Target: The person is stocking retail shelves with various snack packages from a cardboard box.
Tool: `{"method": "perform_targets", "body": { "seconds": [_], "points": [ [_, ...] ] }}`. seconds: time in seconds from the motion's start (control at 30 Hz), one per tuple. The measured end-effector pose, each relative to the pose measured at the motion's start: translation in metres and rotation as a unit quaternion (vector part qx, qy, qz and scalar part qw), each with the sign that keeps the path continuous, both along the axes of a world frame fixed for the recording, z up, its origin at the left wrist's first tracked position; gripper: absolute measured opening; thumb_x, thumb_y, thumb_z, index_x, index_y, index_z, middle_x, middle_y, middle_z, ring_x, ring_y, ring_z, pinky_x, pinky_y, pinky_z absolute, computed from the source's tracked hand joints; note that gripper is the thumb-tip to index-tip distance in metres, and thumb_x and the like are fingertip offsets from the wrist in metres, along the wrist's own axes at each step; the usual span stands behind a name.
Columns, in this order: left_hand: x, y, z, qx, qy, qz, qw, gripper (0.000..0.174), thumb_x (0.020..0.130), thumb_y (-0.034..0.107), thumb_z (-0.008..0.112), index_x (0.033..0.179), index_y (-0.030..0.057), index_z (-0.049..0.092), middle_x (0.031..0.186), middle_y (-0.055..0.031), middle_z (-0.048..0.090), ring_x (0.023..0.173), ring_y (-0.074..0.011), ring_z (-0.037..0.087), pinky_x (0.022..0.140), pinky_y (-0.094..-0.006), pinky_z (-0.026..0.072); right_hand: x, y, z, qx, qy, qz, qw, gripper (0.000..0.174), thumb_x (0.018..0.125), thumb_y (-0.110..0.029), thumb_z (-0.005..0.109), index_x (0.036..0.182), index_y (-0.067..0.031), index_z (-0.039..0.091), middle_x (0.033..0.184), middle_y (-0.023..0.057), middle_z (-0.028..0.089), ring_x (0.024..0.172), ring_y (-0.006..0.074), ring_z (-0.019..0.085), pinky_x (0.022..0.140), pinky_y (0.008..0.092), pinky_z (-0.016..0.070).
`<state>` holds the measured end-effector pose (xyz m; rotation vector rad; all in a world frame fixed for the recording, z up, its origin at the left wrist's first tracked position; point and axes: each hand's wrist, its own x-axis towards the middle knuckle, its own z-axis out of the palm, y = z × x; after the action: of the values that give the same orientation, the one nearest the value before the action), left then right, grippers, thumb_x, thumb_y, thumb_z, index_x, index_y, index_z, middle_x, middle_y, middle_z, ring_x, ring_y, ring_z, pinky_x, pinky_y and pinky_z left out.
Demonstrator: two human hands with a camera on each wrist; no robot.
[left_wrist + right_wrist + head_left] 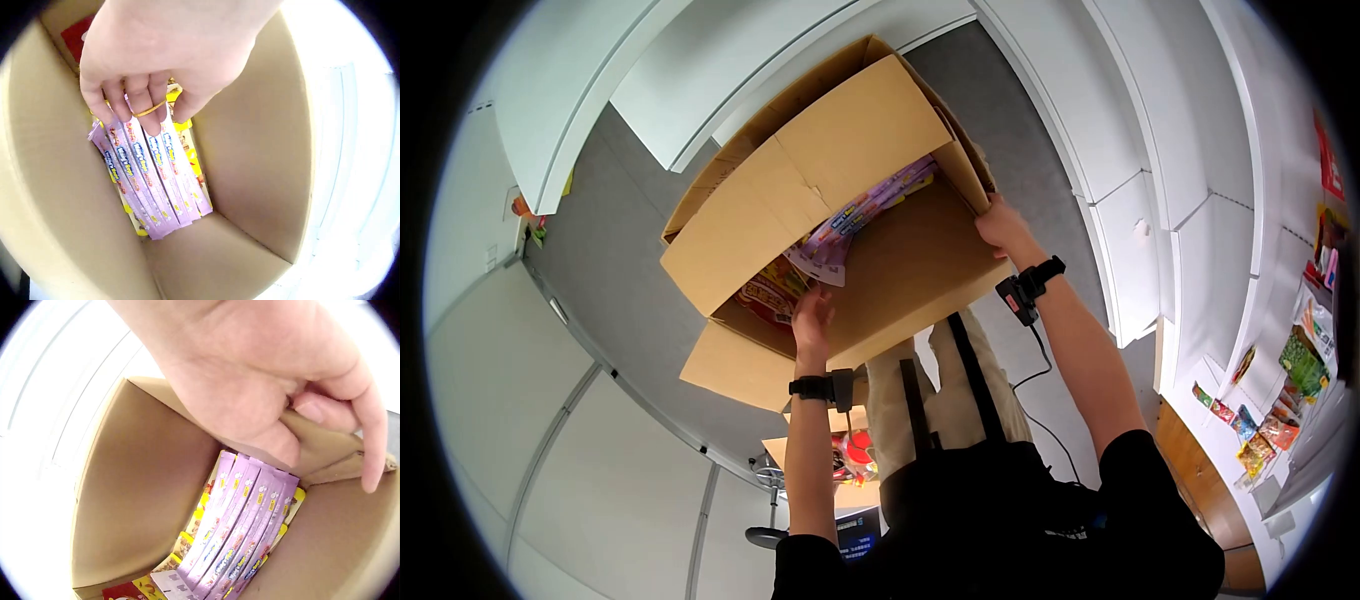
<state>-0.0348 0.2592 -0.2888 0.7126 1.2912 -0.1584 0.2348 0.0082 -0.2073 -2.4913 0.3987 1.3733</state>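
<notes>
A large cardboard box [920, 270] stands tilted in front of me, its flaps folded out. My right hand [1003, 228] grips its right edge, with the thumb on the inner side in the right wrist view. Inside lies a row of long purple snack packets [153, 178], joined side by side with a pale end card [820, 268]. Loosely bent, my left hand [812, 318] reaches into the box, its fingertips close over that end of the packets. A thin yellow band [150, 110] crosses its fingers. Red and yellow snack packs [772, 292] lie under and beside the purple ones.
White cabinets [1040, 90] stand beyond the box and to the right. Several snack bags [1270, 430] lie on a white shelf at far right. Another opened box with red packages [855, 450] is below my left forearm. A cable [1040, 360] hangs from the right wrist camera.
</notes>
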Motion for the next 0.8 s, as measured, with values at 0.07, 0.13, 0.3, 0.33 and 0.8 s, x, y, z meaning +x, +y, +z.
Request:
{"method": "perform_targets", "body": {
  "seconds": [0.07, 0.13, 0.3, 0.33, 0.8],
  "points": [
    [0.009, -0.002, 0.024, 0.006, -0.011, -0.008, 1.000, 0.028, 0.085, 0.026, 0.060, 0.109, 0.0099, 0.058, 0.096, 0.0009, 0.060, 0.089, -0.0106, 0.056, 0.075, -0.0285, 0.0407, 0.002, 0.002, 0.008, 0.000, 0.011, -0.013, 1.000, 0.050, 0.081, -0.014, 0.045, 0.128, -0.0010, 0.039, 0.104, 0.0240, 0.062, 0.103, 0.0395, 0.057, 0.062, 0.0411, 0.0568],
    [0.014, -0.007, 0.043, 0.003, -0.022, -0.008, 1.000, 0.027, 0.086, 0.024, 0.059, 0.107, 0.0082, 0.057, 0.092, 0.0002, 0.059, 0.081, -0.0105, 0.055, 0.070, -0.0261, 0.0409, -0.003, -0.008, -0.008, 0.004, -0.027, 0.021, 0.999, 0.048, 0.081, -0.016, 0.046, 0.126, 0.0014, 0.041, 0.106, 0.0242, 0.062, 0.107, 0.0411, 0.055, 0.073, 0.0440, 0.0536],
    [0.009, -0.015, 0.069, 0.011, -0.066, -0.011, 0.998, 0.024, 0.087, 0.020, 0.057, 0.106, 0.0047, 0.057, 0.085, 0.0002, 0.054, 0.069, -0.0084, 0.048, 0.061, -0.0232, 0.0384, -0.007, -0.012, -0.025, -0.002, -0.056, 0.033, 0.998, 0.046, 0.082, -0.021, 0.049, 0.121, 0.0045, 0.045, 0.115, 0.0247, 0.056, 0.109, 0.0450, 0.052, 0.090, 0.0455, 0.0451],
    [0.006, -0.017, 0.072, 0.013, -0.067, -0.012, 0.998, 0.024, 0.087, 0.019, 0.057, 0.106, 0.0042, 0.057, 0.084, 0.0003, 0.053, 0.068, -0.0080, 0.048, 0.060, -0.0231, 0.0379, -0.007, -0.012, -0.020, 0.004, -0.060, 0.037, 0.997, 0.045, 0.083, -0.021, 0.049, 0.120, 0.0048, 0.045, 0.116, 0.0244, 0.055, 0.108, 0.0455, 0.051, 0.090, 0.0448, 0.0453],
    [0.014, -0.010, 0.202, 0.087, -0.132, -0.163, 0.974, 0.025, 0.091, 0.022, 0.054, 0.109, 0.0047, 0.058, 0.104, -0.0037, 0.063, 0.077, -0.0063, 0.054, 0.068, -0.0212, 0.0437, -0.066, -0.030, 0.042, 0.056, -0.121, 0.016, 0.991, 0.049, 0.083, -0.025, 0.053, 0.110, 0.0147, 0.048, 0.110, 0.0319, 0.056, 0.100, 0.0430, 0.057, 0.087, 0.0445, 0.0475]
  ]
}}
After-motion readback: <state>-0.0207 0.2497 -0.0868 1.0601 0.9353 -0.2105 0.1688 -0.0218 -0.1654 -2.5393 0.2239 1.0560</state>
